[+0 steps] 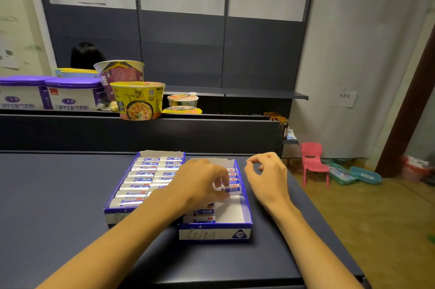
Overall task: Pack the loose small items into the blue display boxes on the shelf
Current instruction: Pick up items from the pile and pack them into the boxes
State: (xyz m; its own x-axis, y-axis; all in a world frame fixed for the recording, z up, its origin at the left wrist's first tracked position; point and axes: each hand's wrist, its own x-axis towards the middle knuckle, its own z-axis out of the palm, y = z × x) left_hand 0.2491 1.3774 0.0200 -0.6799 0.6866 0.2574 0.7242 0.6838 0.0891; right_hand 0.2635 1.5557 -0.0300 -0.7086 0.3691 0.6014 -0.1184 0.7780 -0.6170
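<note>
My left hand (202, 180) pinched an eraser (231, 189) into the right box (244, 215), filling its row; my right hand (266, 171) hovered beside it, loosely curled, empty.

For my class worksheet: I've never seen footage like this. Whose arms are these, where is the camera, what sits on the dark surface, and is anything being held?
There is no machine here: these are a person's two bare arms, filmed by one wide-angle camera worn on their head, looking forward and down.

On the dark blue shelf top stand two blue display boxes, side by side. The left box is packed with rows of small white-and-blue wrapped items. The right box is only partly filled, with bare white floor showing.

The left hand reaches into the right box and pinches one small item. The right hand hovers beside that box, fingers loosely curled, holding nothing.

Behind, a higher shelf carries noodle cups and purple-lidded tubs.
</note>
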